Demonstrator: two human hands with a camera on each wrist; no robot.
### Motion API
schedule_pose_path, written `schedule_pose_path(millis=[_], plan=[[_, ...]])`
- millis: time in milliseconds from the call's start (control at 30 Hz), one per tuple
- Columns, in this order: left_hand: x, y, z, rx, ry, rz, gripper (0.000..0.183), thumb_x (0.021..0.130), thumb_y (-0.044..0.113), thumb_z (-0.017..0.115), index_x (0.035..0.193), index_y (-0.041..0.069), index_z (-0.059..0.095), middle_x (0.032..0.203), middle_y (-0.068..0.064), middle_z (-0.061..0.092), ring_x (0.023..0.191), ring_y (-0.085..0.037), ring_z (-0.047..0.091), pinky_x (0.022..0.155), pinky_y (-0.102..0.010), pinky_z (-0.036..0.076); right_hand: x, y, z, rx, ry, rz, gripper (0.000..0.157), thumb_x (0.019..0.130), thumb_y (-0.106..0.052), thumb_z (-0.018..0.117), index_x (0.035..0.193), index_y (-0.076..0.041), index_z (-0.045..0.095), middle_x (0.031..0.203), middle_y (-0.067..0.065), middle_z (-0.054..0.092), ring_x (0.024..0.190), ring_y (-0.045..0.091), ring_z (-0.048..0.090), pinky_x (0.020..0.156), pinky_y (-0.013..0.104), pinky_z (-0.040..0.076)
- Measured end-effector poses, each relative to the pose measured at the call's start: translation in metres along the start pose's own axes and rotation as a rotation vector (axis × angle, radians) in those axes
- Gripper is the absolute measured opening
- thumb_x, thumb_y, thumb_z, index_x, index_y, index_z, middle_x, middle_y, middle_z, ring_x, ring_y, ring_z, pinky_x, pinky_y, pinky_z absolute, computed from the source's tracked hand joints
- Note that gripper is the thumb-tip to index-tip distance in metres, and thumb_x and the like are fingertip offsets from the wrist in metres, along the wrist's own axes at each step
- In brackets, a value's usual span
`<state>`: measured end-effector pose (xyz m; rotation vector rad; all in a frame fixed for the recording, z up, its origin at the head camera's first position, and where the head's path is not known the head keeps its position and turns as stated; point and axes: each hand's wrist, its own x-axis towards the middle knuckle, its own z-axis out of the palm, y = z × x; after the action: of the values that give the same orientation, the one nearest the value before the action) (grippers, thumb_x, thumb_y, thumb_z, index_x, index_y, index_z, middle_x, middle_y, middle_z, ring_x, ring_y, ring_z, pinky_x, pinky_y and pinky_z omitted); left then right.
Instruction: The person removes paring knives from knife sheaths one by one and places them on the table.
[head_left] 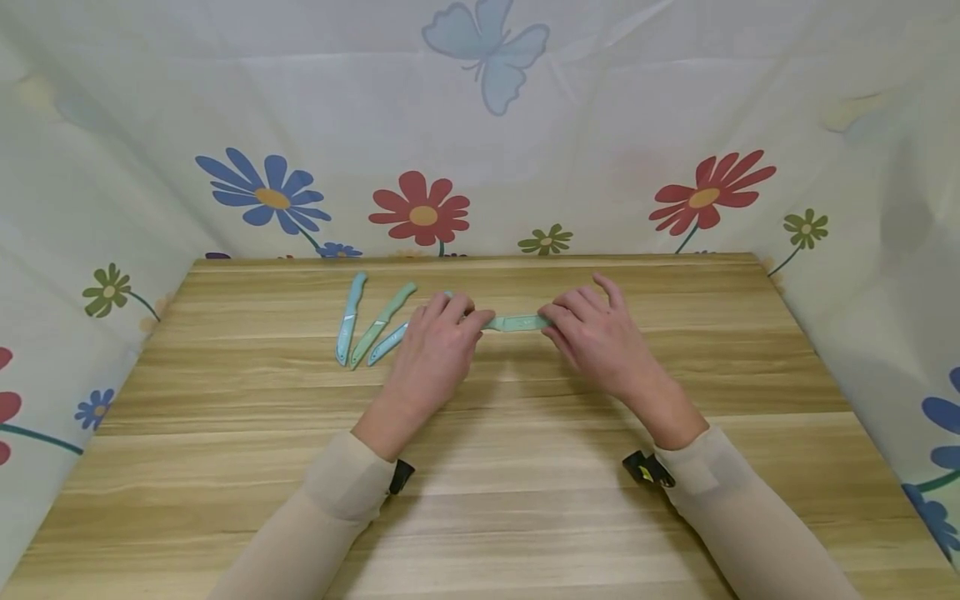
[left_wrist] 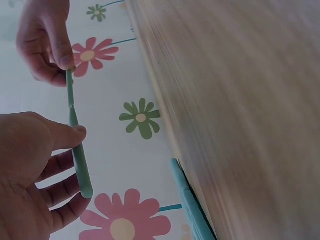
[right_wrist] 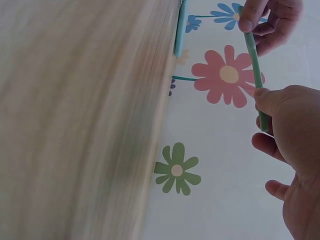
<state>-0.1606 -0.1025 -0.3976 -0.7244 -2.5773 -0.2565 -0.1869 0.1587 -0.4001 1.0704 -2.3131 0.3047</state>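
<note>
Both hands hold a green knife (head_left: 517, 322) with a green sheath over its blade, level and raised above the table. My left hand (head_left: 442, 337) grips the handle end, thumb on one side and fingers on the other, as the left wrist view shows. At the sheath's tip end, my right hand (head_left: 600, 337) pinches between thumb and forefinger, its little finger sticking out. Left of the hands lie a blue knife (head_left: 351, 321), another green knife (head_left: 382, 325) and a second blue knife (head_left: 387, 342), all sheathed. My left hand hides part of that last one.
The wooden table (head_left: 510, 517) reaches back to a white curtain (head_left: 600, 125) printed with flowers and a butterfly. Similar curtain hangs along both sides. Black wrist devices (head_left: 648, 469) sit at the sleeve cuffs.
</note>
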Motion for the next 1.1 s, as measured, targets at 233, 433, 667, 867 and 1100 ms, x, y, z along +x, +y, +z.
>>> schedule_pose_path(millis=[233, 433, 667, 867, 1100], plan=[[0.001, 0.001, 0.000, 0.020, -0.013, 0.000, 0.025, 0.099, 0.010, 0.076, 0.124, 0.014, 0.076, 0.105, -0.005, 0.062, 0.096, -0.027, 0.052, 0.072, -0.038, 0.047, -0.001, 0.001, 0.001, 0.015, 0.000, 0.002, 0.023, 0.096, -0.018, 0.081, 0.113, -0.005, 0.075, 0.106, 0.009, 0.071, 0.102, 0.034, 0.065, 0.112, 0.068, 0.037], [0.001, 0.001, 0.000, 0.030, -0.027, -0.005, 0.022, 0.101, 0.010, 0.072, 0.123, 0.014, 0.077, 0.103, -0.005, 0.061, 0.093, -0.027, 0.050, 0.071, -0.037, 0.044, -0.001, 0.001, 0.001, 0.016, -0.015, -0.007, 0.028, 0.094, -0.018, 0.083, 0.117, -0.005, 0.075, 0.107, 0.009, 0.071, 0.102, 0.033, 0.065, 0.107, 0.062, 0.044], [0.000, 0.003, 0.000, 0.066, -0.044, 0.002, 0.021, 0.101, 0.010, 0.073, 0.121, 0.013, 0.078, 0.103, -0.005, 0.061, 0.093, -0.028, 0.050, 0.073, -0.039, 0.046, 0.004, -0.010, -0.006, -0.027, -0.142, 0.025, 0.054, 0.094, -0.022, 0.084, 0.142, -0.005, 0.064, 0.130, 0.014, 0.067, 0.117, 0.035, 0.062, 0.105, 0.052, 0.050], [0.000, 0.009, -0.001, 0.080, -0.045, 0.016, 0.021, 0.100, 0.008, 0.073, 0.120, 0.013, 0.078, 0.105, -0.006, 0.062, 0.095, -0.029, 0.053, 0.073, -0.038, 0.048, 0.009, -0.023, -0.006, -0.020, -0.160, 0.006, 0.059, 0.092, -0.014, 0.084, 0.145, -0.004, 0.059, 0.137, 0.018, 0.062, 0.121, 0.036, 0.061, 0.103, 0.045, 0.053], [-0.001, 0.017, -0.002, 0.096, -0.070, 0.018, 0.025, 0.098, 0.009, 0.076, 0.123, 0.013, 0.077, 0.107, -0.006, 0.063, 0.096, -0.027, 0.053, 0.074, -0.037, 0.049, 0.008, -0.027, -0.004, -0.029, -0.129, -0.016, 0.049, 0.091, -0.012, 0.086, 0.135, -0.001, 0.067, 0.130, 0.017, 0.066, 0.115, 0.034, 0.063, 0.096, 0.042, 0.056]])
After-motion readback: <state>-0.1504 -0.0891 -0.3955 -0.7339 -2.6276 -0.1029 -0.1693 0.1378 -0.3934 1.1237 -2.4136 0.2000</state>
